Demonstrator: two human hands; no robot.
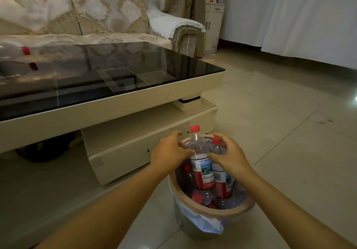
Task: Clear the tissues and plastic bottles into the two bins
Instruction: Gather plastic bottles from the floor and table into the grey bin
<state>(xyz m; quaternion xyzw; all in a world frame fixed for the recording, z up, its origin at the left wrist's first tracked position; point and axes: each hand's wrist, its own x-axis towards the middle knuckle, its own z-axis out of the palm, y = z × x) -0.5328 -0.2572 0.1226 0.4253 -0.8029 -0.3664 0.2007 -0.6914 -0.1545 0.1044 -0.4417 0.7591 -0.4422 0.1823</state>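
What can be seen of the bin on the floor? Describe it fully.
The bin is a small round basket with a pale tan rim and a greyish wall, lined with a white plastic bag that folds out over the front. It stands upright on the tiled floor beside the coffee table's lower drawer unit. It is packed with clear plastic bottles with red caps and red-and-blue labels, two standing above the rim. The left hand and right hand curl round those bottles.
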